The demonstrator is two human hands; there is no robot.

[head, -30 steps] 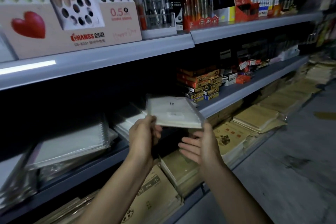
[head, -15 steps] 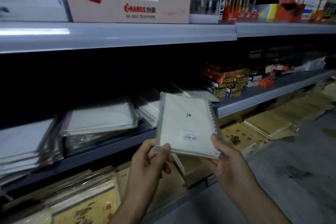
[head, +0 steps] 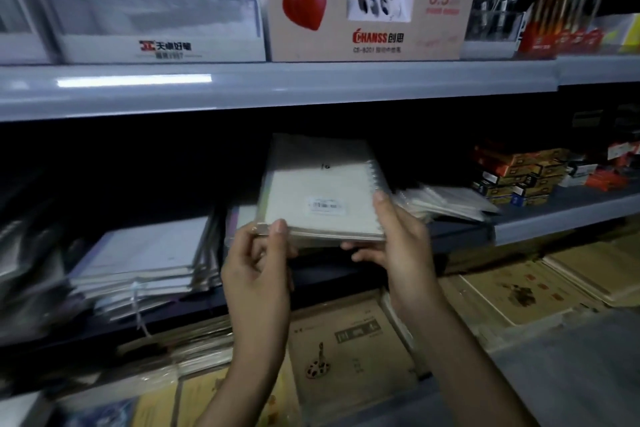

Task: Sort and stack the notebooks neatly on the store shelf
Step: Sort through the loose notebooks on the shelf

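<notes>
A small stack of white spiral notebooks (head: 318, 191) in clear wrap, with a barcode sticker on top, is held flat at the mouth of the middle shelf (head: 540, 224). My left hand (head: 258, 267) pinches its near left corner. My right hand (head: 398, 239) grips its right side by the spiral, thumb on top and fingers beneath. To the left lies a pile of larger white notebooks (head: 145, 256). More wrapped notebooks (head: 443, 201) lie to the right. The back of the shelf is dark.
The upper shelf edge (head: 277, 87) hangs just above the held notebooks, carrying pen display boxes (head: 367, 10). Small orange and black boxes (head: 519, 173) sit on the middle shelf at right. Brown-covered exercise books (head: 353, 350) fill the bottom shelf. Grey floor shows at lower right.
The notebooks have tipped from facing me to lying flat and have moved forward under the upper shelf. My view has shifted left and closer to the shelves.
</notes>
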